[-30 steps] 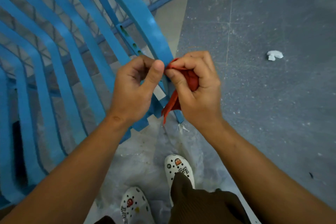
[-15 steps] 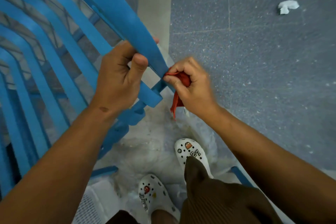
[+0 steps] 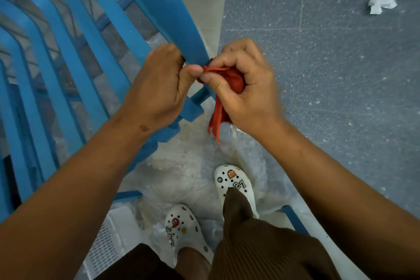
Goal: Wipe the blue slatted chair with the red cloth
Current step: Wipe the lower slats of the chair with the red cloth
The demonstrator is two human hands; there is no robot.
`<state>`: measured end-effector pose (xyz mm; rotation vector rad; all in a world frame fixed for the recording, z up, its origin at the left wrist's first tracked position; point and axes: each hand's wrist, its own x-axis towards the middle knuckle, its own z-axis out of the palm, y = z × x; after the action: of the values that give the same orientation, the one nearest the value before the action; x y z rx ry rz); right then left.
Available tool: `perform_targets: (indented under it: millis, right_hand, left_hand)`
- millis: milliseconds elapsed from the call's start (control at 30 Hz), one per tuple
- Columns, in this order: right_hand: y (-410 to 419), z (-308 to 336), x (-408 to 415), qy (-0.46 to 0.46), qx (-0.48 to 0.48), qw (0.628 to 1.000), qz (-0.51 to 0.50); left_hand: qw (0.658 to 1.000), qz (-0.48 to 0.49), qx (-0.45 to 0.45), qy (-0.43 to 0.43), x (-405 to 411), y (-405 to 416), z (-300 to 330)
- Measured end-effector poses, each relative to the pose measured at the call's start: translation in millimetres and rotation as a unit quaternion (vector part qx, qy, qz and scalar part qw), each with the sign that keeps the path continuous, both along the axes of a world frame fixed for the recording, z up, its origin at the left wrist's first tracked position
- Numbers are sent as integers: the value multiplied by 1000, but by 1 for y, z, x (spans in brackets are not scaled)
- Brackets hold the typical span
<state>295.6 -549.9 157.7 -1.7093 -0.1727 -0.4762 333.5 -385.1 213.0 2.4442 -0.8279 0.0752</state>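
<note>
The red cloth (image 3: 229, 88) is bunched in the right hand (image 3: 243, 88), just beside the near end of the outermost broad slat of the blue slatted chair (image 3: 163, 7). Most of the cloth is balled inside the curled fingers and palm of that hand, one folded edge pokes out between thumb and forefinger toward the slat, and a loose tail hangs down below the hand. The left hand (image 3: 159, 88) is curled round the same slat from the other side, its thumb tip meeting the cloth's projecting edge, so the two hands sit knuckle to knuckle at the slat's end; whether the left thumb actually pinches the cloth or only touches it is hard to say from this angle. The chair's slats curve away up and to the left in a row, with a metal grille visible through the gaps. Below the hands, a crumpled clear plastic sheet (image 3: 188, 179) covers the ground, and the person's two feet in white clogs (image 3: 231, 184) with small charms stand on it, brown ribbed trousers (image 3: 261, 245) above them. To the right lies grey speckled floor (image 3: 329, 86), with a crumpled white scrap (image 3: 381, 4) on it well apart from the chair. A white perforated plastic piece (image 3: 106, 238) shows at the lower left.
</note>
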Motion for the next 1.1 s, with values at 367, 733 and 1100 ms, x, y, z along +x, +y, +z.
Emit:
perform_targets:
  millis: [367,733,1100]
  right_hand:
    - [7,-88,-2,126,-46,991,-3]
    - [-8,-9,1,25,-64,998,-8]
    - [6,-75,-1,169,-65,983,-8]
  left_hand:
    - [999,37,15,0,0,3,-3]
    - [999,48,3,-4,-5,-1,8]
    - [995,98,11,1,-10,-4,0]
